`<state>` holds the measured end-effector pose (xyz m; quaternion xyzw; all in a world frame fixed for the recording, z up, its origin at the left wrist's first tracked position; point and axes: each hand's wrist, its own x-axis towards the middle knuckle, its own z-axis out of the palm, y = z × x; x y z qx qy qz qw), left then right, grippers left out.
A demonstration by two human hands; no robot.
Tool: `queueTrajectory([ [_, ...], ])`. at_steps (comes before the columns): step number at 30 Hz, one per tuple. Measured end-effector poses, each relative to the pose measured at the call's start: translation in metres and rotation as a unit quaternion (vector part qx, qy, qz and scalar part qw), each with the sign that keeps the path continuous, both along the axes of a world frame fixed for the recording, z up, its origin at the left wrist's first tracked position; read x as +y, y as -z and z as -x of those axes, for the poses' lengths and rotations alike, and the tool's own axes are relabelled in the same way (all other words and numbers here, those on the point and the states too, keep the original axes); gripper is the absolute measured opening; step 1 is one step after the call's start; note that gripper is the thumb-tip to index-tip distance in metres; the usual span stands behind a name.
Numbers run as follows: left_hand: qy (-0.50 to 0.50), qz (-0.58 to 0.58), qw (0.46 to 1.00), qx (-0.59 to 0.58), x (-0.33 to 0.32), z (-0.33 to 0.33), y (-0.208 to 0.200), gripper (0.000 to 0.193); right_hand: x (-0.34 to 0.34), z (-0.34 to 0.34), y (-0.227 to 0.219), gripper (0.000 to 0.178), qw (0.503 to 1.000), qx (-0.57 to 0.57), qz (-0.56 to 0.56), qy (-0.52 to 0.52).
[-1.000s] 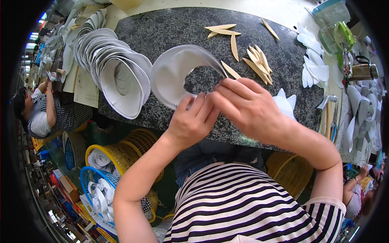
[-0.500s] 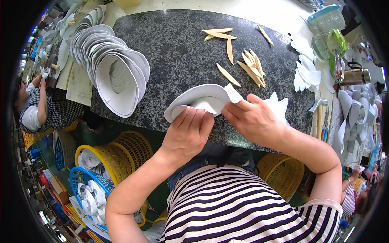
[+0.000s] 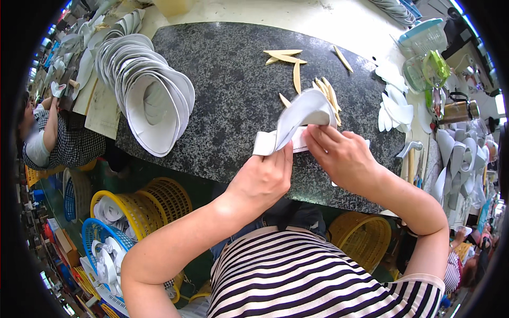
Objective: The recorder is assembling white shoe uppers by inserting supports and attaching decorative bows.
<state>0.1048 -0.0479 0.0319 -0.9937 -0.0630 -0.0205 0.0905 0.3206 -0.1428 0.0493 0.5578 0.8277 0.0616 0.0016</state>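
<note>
A curved white shoe upper (image 3: 303,112), its band-like ends folded toward me, is held up above the near part of the dark speckled stone slab (image 3: 233,79). My left hand (image 3: 263,174) pinches its lower left edge between thumb and fingers. On the right, my right hand (image 3: 344,158) grips the other side, fingers closed on the white strip. Behind the upper lie several cream crescent-shaped strips (image 3: 297,78), some partly hidden by it. A long nested stack of white shoe uppers (image 3: 159,114) leans along the slab's left side.
White flat cut pieces (image 3: 397,108) and a hammer (image 3: 409,148) lie at the right edge. Yellow baskets (image 3: 130,209) and a blue basket (image 3: 101,233) of white parts stand low left; another yellow basket (image 3: 360,238) sits under the slab. A co-worker (image 3: 50,132) works at far left.
The shoe upper has been turned and lifted, its curved edge now standing up farther right. Both hands have shifted rightward with it, and the left hand holds a different edge.
</note>
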Motion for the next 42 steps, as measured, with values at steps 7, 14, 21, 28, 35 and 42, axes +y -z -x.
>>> queueTrajectory([
  [7, -0.026, 0.038, 0.999, -0.006, 0.012, -0.017, -0.012, 0.038, 0.011, 0.003, -0.004, 0.029, 0.994, 0.102, -0.007, -0.029],
  [14, -0.025, 0.156, 0.987, -0.006, 0.034, -0.014, -0.013, 0.035, 0.017, 0.002, -0.006, 0.013, 0.991, 0.122, 0.047, -0.022],
  [21, -0.023, 0.214, 0.976, -0.005, 0.038, -0.017, -0.028, 0.038, 0.019, 0.001, -0.012, 0.016, 0.989, 0.098, 0.107, -0.006],
  [28, -0.033, 0.206, 0.978, -0.005, 0.045, -0.023, -0.025, 0.021, 0.024, -0.001, -0.002, 0.02, 0.982, 0.169, 0.071, 0.047],
  [35, -0.099, 0.218, 0.967, -0.089, 0.044, -0.025, -0.014, 0.023, 0.029, 0.007, -0.004, 0.025, 0.961, 0.257, 0.029, 0.093],
  [42, -0.106, 0.252, 0.958, -0.09, 0.041, -0.024, -0.02, 0.027, 0.047, 0.012, -0.001, 0.014, 0.96, 0.235, 0.092, 0.124],
])
